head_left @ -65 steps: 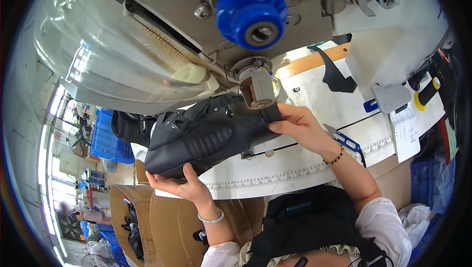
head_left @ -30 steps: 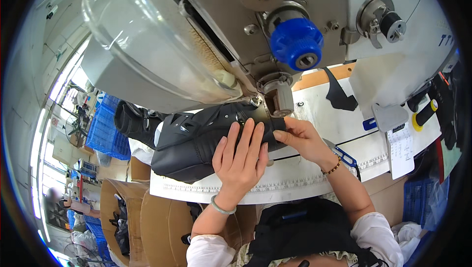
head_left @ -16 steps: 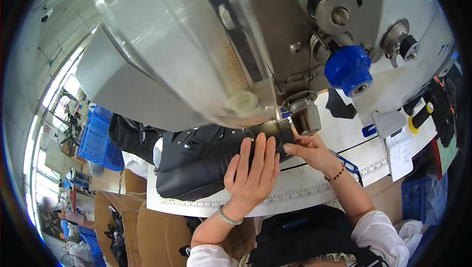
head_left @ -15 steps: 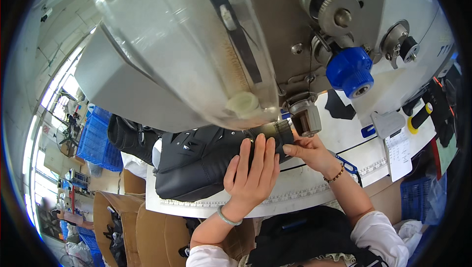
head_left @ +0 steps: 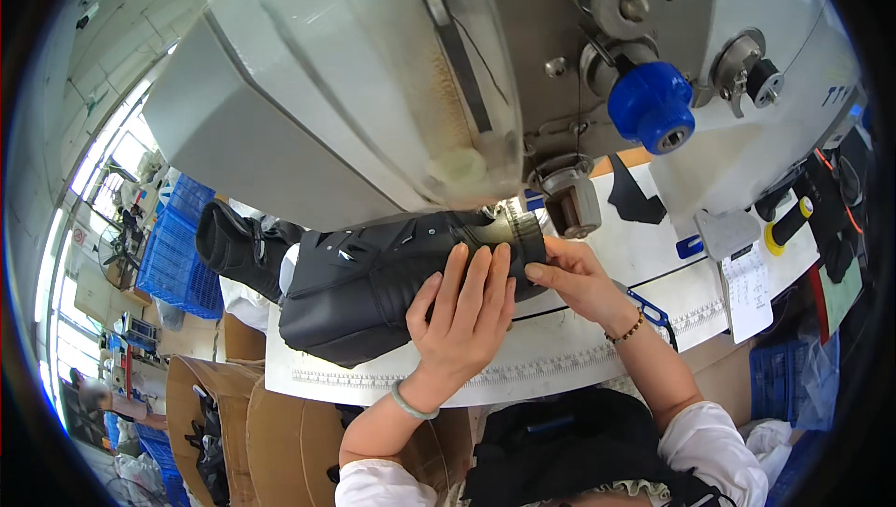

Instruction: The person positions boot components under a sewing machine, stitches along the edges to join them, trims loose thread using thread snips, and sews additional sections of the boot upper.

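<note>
A black leather boot upper with metal eyelets lies on its side under the head of a sewing machine. My left hand rests flat on it, fingers stretched out and pointing toward the machine. At the right end of the upper, my right hand pinches its edge between thumb and curled fingers, close to the presser area. The clear machine guard and the metal parts hide the needle. Left of the upper stands a second black boot.
Blue-handled thread snips lie right of my right hand on the white table. A black leather scrap, a thread spool and a paper sheet are farther right. Cardboard boxes and blue crates stand left.
The whole view has shifted slightly. The boot upper has turned a little, its left part moving away from the table's front edge. Both hands keep nearly the same place on it.
</note>
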A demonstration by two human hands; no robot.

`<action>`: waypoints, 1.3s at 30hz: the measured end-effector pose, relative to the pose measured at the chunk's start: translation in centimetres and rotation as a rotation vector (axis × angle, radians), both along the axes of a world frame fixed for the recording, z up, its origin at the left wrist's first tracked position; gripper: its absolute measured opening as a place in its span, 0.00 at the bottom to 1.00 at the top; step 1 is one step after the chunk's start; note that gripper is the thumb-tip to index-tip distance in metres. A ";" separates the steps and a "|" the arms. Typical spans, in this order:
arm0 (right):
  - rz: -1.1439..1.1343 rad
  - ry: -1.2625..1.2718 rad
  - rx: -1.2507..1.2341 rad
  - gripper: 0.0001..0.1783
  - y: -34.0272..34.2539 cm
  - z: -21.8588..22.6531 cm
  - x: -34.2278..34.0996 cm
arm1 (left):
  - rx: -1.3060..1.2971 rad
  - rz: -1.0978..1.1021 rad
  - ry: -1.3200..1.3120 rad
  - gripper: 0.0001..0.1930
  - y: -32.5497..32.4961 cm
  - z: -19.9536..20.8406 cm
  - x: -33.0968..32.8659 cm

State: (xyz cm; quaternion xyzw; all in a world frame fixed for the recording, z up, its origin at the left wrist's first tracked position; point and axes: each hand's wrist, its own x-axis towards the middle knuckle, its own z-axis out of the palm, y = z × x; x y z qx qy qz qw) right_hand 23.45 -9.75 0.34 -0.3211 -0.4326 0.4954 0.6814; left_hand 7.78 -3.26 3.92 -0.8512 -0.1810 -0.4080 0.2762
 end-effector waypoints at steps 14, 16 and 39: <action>0.031 -0.014 -0.010 0.15 0.2 -0.3 0.4 | 0.066 -0.049 0.089 0.16 0.5 0.0 -0.6; 0.039 0.010 -0.002 0.15 0.1 -0.3 0.5 | 0.063 -0.051 0.072 0.16 0.4 0.0 -0.4; 0.017 0.015 0.002 0.17 0.2 -0.6 0.0 | 0.126 -0.077 0.030 0.16 1.1 0.1 -0.2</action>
